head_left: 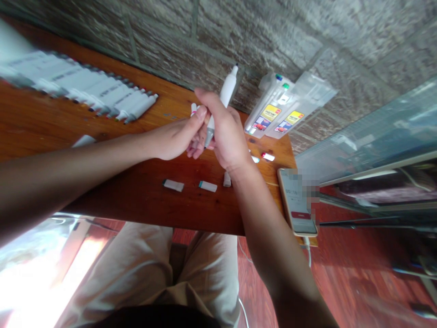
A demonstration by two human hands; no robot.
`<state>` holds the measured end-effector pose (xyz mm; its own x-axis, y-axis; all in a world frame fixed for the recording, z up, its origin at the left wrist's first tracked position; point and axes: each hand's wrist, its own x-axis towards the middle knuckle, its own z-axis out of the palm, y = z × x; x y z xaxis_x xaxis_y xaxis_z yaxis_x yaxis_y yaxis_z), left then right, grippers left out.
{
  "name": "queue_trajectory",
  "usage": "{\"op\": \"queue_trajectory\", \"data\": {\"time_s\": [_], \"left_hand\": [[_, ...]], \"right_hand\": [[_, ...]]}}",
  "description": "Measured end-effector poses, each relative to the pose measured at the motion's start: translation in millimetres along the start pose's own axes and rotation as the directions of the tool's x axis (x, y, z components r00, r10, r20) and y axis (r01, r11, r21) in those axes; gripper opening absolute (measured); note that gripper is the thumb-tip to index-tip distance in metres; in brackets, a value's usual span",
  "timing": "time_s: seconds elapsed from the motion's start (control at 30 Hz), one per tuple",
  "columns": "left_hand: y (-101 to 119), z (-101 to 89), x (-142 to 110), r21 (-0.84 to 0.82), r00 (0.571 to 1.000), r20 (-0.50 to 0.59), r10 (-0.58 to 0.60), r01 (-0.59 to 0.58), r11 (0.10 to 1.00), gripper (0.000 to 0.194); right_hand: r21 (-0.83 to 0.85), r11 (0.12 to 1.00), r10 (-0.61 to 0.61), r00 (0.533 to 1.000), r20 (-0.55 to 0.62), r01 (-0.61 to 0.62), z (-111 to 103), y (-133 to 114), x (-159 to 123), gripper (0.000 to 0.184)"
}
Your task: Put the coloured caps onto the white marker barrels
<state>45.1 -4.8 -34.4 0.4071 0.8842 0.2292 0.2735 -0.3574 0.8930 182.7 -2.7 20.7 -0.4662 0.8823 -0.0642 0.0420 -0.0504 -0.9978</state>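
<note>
My right hand is closed around a white marker that slants upward. The marker's upper end tapers to a small dark tip, and its lower end is grey with a dark point. Close against it, my left hand has its thumb bent in and its fingers curled near the lower end. What lies in those left fingers is hidden. A white cap with a pink end shows just beyond the left thumb. Nearer me on the table lie a dark-ended cap, a teal-ended cap and a white cap.
A long row of white markers lies at the left. Clear plastic marker cases stand against the brick wall. A red-ended cap lies before them. A phone with a cable rests at the wooden table's right edge.
</note>
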Motion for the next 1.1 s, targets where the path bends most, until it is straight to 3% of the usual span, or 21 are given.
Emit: {"op": "queue_trajectory", "data": {"time_s": [0.23,0.4,0.67,0.93,1.1], "left_hand": [[-8.1,-0.7,0.8,-0.021,1.000,-0.007,0.003,-0.003,1.000,0.088],[-7.1,-1.6,0.5,0.017,0.999,0.032,0.008,-0.008,1.000,0.091],[-0.9,0.0,1.6,0.090,0.991,0.081,-0.102,0.095,0.991,0.101],[-0.7,-1.2,2.1,0.094,0.988,0.089,-0.125,0.117,0.989,0.100],[-2.0,-2.4,2.4,0.105,0.990,0.097,-0.105,0.094,0.990,0.099]], "right_hand": [[0.073,0.995,-0.069,0.998,-0.008,0.069,0.6,3.9,-2.4,0.058],[0.052,0.998,-0.038,0.999,-0.037,0.040,1.4,3.7,-0.2,0.061],[0.015,1.000,-0.012,0.999,-0.038,0.013,-1.4,5.3,2.0,0.060],[-0.063,0.998,-0.005,0.996,-0.092,-0.001,0.1,2.1,0.5,0.064],[-0.048,0.999,-0.014,0.998,-0.066,0.011,-0.7,4.2,0.9,0.063]]}}
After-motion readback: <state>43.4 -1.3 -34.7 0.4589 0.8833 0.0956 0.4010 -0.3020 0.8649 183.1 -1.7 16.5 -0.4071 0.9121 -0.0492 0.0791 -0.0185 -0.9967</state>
